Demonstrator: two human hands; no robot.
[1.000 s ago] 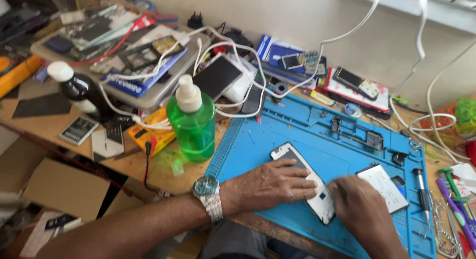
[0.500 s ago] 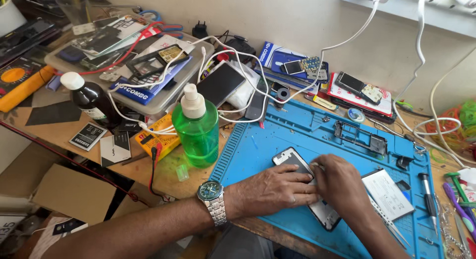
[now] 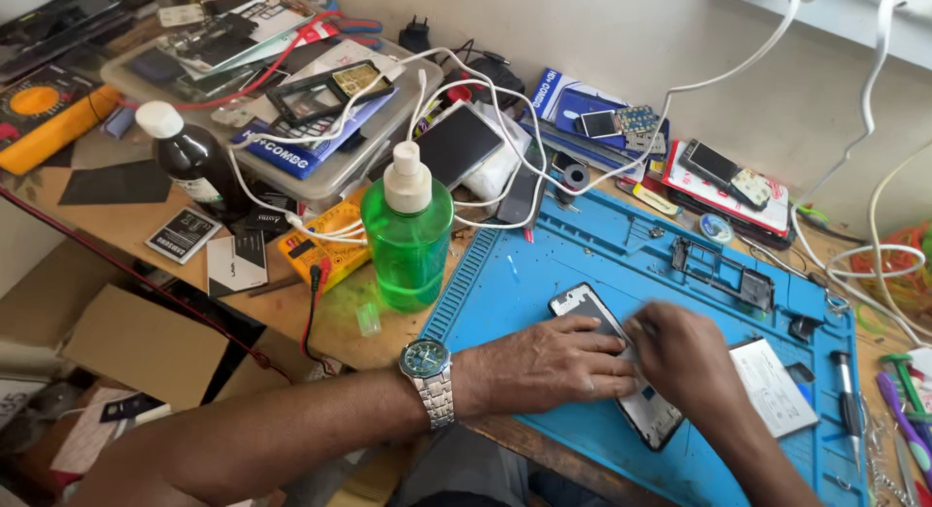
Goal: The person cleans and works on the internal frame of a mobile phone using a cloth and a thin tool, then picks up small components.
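An opened smartphone (image 3: pixel 582 303) lies on the blue repair mat (image 3: pixel 505 284), its middle hidden under both hands. My left hand (image 3: pixel 553 363), with a metal wristwatch (image 3: pixel 428 366) on the wrist, presses down flat on the phone's near side. My right hand (image 3: pixel 684 357) rests on the phone's middle with fingers curled; anything pinched in them is hidden. A white flat battery (image 3: pixel 777 386) lies just right of the phone on the mat.
A green spray bottle (image 3: pixel 408 230) stands at the mat's left edge beside a yellow multimeter (image 3: pixel 320 245) and a dark bottle (image 3: pixel 194 163). A phone frame (image 3: pixel 723 271), screwdrivers (image 3: pixel 847 395), white cables (image 3: pixel 485 99) and boxes of phone parts (image 3: pixel 282 99) crowd the bench.
My right hand has moved left from the battery side onto the middle of the phone. The left hand stays pressed on the phone. The camera view has shifted slightly.
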